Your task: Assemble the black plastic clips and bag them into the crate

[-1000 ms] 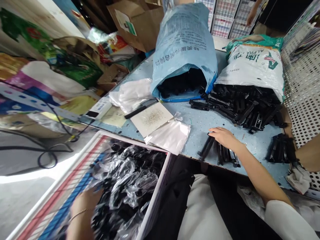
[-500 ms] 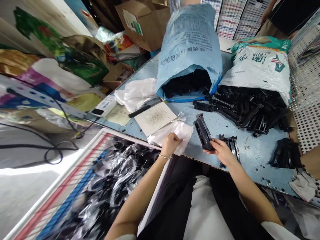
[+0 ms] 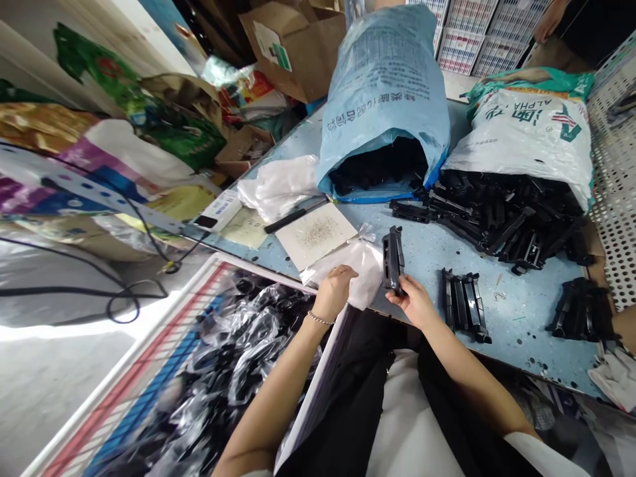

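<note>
My right hand (image 3: pixel 411 301) grips the lower end of a few long black plastic parts (image 3: pixel 393 258) stacked together, held upright just above the table edge. Fingers curled, my left hand (image 3: pixel 334 291) pinches at a clear plastic bag (image 3: pixel 366 275), one of a thin pile lying on the blue table (image 3: pixel 422 255). The exact pinch point is partly hidden by the fingers. Right of my right hand lies a row of similar black parts (image 3: pixel 464 305). A big heap of loose black parts (image 3: pixel 497 218) spreads farther back.
A blue sack (image 3: pixel 387 86) and a white-green sack (image 3: pixel 536 139) stand behind, open towards me. Below left, a crate (image 3: pixel 119 397) holds bagged black parts. A white board (image 3: pixel 318 232) lies near a black-handled tool (image 3: pixel 285 220). Another person's hand (image 3: pixel 549 20) shows at the back right.
My right hand has moved left with the black parts, closer to the plastic bag, and turned them more upright. The row of parts behind it is more exposed. The view has shifted slightly.
</note>
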`<state>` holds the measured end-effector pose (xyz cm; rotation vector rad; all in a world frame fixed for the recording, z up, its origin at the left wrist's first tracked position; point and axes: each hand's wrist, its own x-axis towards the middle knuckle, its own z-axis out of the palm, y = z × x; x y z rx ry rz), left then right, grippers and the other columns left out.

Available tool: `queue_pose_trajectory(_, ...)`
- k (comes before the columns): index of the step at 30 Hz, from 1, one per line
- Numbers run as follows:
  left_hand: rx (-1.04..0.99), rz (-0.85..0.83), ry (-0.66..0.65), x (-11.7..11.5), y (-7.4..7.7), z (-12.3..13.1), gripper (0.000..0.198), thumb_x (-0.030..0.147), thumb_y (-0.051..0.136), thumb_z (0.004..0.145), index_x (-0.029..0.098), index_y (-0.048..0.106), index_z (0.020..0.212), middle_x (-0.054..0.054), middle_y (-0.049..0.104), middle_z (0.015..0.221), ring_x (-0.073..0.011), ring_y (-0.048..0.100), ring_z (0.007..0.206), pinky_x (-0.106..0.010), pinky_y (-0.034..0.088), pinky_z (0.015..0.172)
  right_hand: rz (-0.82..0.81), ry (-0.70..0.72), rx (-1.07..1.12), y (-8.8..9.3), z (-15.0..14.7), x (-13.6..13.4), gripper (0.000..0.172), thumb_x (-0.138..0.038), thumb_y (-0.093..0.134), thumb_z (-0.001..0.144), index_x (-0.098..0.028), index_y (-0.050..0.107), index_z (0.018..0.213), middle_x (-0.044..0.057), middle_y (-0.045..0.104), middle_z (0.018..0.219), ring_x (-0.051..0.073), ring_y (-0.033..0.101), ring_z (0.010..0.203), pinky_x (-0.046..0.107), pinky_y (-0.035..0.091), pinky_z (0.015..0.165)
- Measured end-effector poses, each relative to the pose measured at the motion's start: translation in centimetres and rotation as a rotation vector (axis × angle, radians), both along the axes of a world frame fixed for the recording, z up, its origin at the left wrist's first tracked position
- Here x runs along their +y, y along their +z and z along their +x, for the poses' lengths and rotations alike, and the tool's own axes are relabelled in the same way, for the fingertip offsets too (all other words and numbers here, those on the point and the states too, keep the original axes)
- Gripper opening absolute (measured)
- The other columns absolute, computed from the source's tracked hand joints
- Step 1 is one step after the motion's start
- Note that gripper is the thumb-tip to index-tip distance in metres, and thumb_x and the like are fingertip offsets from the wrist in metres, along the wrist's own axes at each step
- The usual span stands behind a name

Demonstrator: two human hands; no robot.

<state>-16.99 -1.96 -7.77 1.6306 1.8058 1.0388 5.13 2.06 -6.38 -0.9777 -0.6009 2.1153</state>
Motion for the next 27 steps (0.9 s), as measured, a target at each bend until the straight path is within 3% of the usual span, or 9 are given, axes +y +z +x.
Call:
queue_pose_trajectory(3, 0.093, -0.002, -0.046, -0.3, 0.4, 0.2, 0.042, 0.011, 0.049, 0.083, 0.017, 0.065, 0.121, -0.013, 0.064, 0.13, -0.0204, 0.067, 0.092, -0.04, 0.055, 0.091, -0.171, 0.261, 0.114, 0.6, 2.4, -1.4, 0.027, -0.039, 0.069, 0.085, -0.014, 0.063, 0.09, 0.004, 0.069, 0.07, 0.01, 0.063, 0.053, 0.014, 0.048, 0.043)
queue_pose_trajectory(6, 0.016, -0.081, -0.065, -0.3, 0.3, 0.4, 0.055, 0.013, 0.055, 0.078, 0.016, 0.058, 0.133, -0.014, 0.059, 0.137, -0.013, 0.063, 0.071, -0.033, 0.058, 0.075, -0.322, 0.475, 0.131, 0.5, 3.0, -2.5, 0.027, -0.037, 0.065, 0.084, -0.011, 0.063, 0.083, 0.001, 0.062, 0.057, 0.005, 0.046, 0.036, 0.013, 0.032, 0.03)
queue_pose_trajectory(9, -0.074, -0.127, -0.004, -0.5, -0.1, 0.1, 0.057, 0.016, 0.056, 0.077, 0.015, 0.056, 0.134, -0.015, 0.06, 0.133, -0.0091, 0.059, 0.062, -0.029, 0.056, 0.065, -0.272, 0.397, 0.045, 0.2, 2.4, -3.0, 0.027, -0.037, 0.069, 0.08, -0.014, 0.057, 0.075, -0.003, 0.057, 0.054, 0.002, 0.037, 0.033, 0.011, 0.021, 0.028)
queue_pose_trajectory(13, -0.017, -0.125, 0.013, -1.0, -0.3, -0.6, 0.061, 0.014, 0.054, 0.078, 0.017, 0.051, 0.139, -0.017, 0.054, 0.139, -0.0075, 0.06, 0.06, -0.029, 0.057, 0.064, -0.114, 0.346, -0.119, 0.9, 1.8, -3.3, 0.036, -0.049, 0.072, 0.076, -0.018, 0.052, 0.078, -0.005, 0.059, 0.054, 0.004, 0.04, 0.032, 0.014, 0.02, 0.029)
queue_pose_trajectory(16, 0.158, -0.007, -0.037, -1.8, 0.4, 0.4, 0.07, 0.006, 0.047, 0.08, 0.017, 0.042, 0.148, -0.019, 0.049, 0.147, -0.0176, 0.071, 0.089, -0.035, 0.06, 0.083, -0.05, 0.418, -0.276, 1.2, 1.3, -3.3, 0.041, -0.056, 0.071, 0.073, -0.02, 0.05, 0.079, -0.005, 0.059, 0.052, 0.006, 0.041, 0.031, 0.017, 0.017, 0.029)
queue_pose_trajectory(19, 0.334, 0.152, -0.247, -3.4, 1.9, 2.9, 0.076, -0.001, 0.038, 0.083, 0.018, 0.028, 0.156, -0.017, 0.044, 0.153, -0.0252, 0.056, 0.132, -0.038, 0.052, 0.106, 0.003, 0.412, -0.32, 1.0, 0.8, -2.8, 0.042, -0.057, 0.07, 0.072, -0.021, 0.048, 0.077, -0.006, 0.055, 0.052, 0.005, 0.037, 0.032, 0.018, 0.013, 0.031)
queue_pose_trajectory(21, 0.366, 0.205, -0.451, -4.6, 3.0, 4.8, 0.078, -0.002, 0.034, 0.085, 0.02, 0.02, 0.159, -0.016, 0.043, 0.155, -0.0239, 0.049, 0.139, -0.038, 0.05, 0.109, 0.053, 0.369, -0.264, 0.8, 0.5, -2.6, 0.042, -0.059, 0.067, 0.074, -0.021, 0.047, 0.073, -0.007, 0.05, 0.052, 0.004, 0.032, 0.034, 0.019, 0.015, 0.034)
queue_pose_trajectory(23, 0.365, 0.205, -0.547, -5.5, 3.9, 6.1, 0.077, -0.001, 0.034, 0.087, 0.02, 0.017, 0.159, -0.016, 0.045, 0.154, -0.0234, 0.051, 0.137, -0.038, 0.052, 0.108, 0.104, 0.298, -0.238, 0.7, 0.5, -2.9, 0.042, -0.06, 0.065, 0.077, -0.021, 0.049, 0.073, -0.008, 0.045, 0.052, 0.005, 0.031, 0.038, 0.02, 0.02, 0.037)
queue_pose_trajectory(27, 0.378, 0.214, -0.446, -6.7, 5.0, 6.4, 0.06, 0.009, 0.042, 0.094, 0.019, 0.036, 0.152, -0.016, 0.058, 0.139, -0.0245, 0.062, 0.124, -0.038, 0.055, 0.104, 0.28, 0.33, -0.261, 1.8, 0.6, -4.5, 0.035, -0.053, 0.068, 0.082, -0.023, 0.056, 0.095, -0.007, 0.05, 0.061, 0.01, 0.047, 0.052, 0.021, 0.037, 0.048)
